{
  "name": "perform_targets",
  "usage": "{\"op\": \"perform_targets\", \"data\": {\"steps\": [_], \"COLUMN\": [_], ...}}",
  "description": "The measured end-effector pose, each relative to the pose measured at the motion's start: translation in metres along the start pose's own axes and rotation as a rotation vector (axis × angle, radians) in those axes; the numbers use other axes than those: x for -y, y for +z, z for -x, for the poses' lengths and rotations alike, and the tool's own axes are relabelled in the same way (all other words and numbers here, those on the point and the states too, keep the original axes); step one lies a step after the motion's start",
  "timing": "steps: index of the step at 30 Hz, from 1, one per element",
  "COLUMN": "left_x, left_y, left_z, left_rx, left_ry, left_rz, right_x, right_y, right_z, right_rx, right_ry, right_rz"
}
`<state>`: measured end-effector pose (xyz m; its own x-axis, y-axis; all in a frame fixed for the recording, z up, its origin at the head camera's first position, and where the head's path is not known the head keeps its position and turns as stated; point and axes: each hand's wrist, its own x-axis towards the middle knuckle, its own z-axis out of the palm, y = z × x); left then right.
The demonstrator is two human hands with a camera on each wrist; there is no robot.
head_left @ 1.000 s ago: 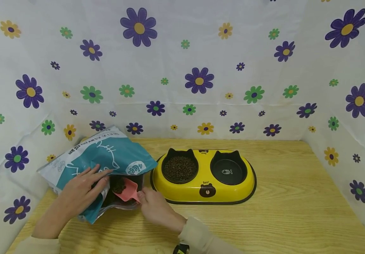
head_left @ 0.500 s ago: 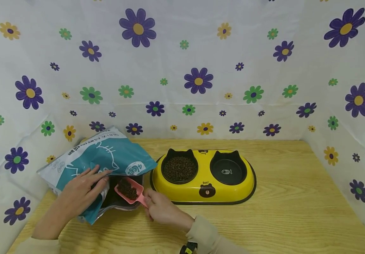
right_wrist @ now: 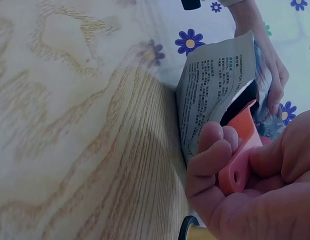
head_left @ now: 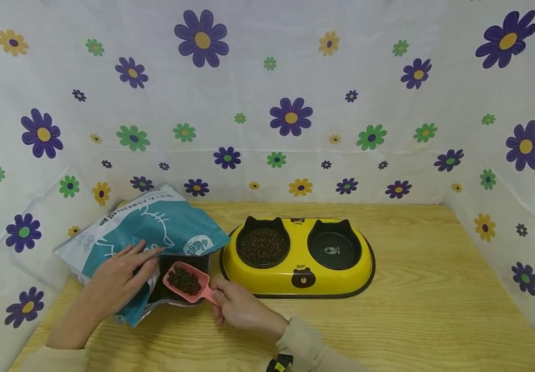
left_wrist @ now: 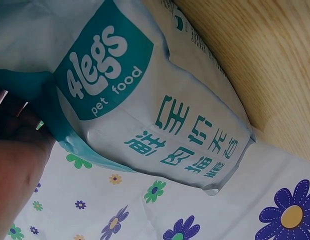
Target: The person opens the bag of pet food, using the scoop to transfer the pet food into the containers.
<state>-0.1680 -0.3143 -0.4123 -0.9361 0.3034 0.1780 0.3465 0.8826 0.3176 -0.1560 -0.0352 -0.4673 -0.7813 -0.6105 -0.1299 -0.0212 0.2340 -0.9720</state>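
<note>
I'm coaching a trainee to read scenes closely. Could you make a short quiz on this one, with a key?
1. True or false: the left hand grips the pink scoop.

2. Multiple choice: where is the scoop's end, loaded with brown kibble?
A) At the opening of the teal-and-white bag
B) Above a bowl
C) Flat on the table

3. Fill in: in the yellow feeder, the bowl farther from the bag shows a white ____.

Key:
1. False; the right hand grips it, while the left touches the bag.
2. A
3. fish skeleton
</note>
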Motion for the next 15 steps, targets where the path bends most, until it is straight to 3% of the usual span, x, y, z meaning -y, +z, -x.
{"op": "perform_targets", "data": {"steps": [8, 15], "left_x": [-0.001, 0.000], "left_y": [-0.001, -0.001], "left_z": [0.000, 0.001], "left_rx": [0.007, 0.007], "left_ry": [0.002, 0.008], "left_rz": [-0.002, -0.002], "right_x": [0.004, 0.007], "right_y": [-0.005, -0.017], "right_z": [0.009, 0.024], "right_rx": [0.002, -0.026], "right_ry": [-0.022, 0.029], "right_rz": [0.000, -0.011]}}
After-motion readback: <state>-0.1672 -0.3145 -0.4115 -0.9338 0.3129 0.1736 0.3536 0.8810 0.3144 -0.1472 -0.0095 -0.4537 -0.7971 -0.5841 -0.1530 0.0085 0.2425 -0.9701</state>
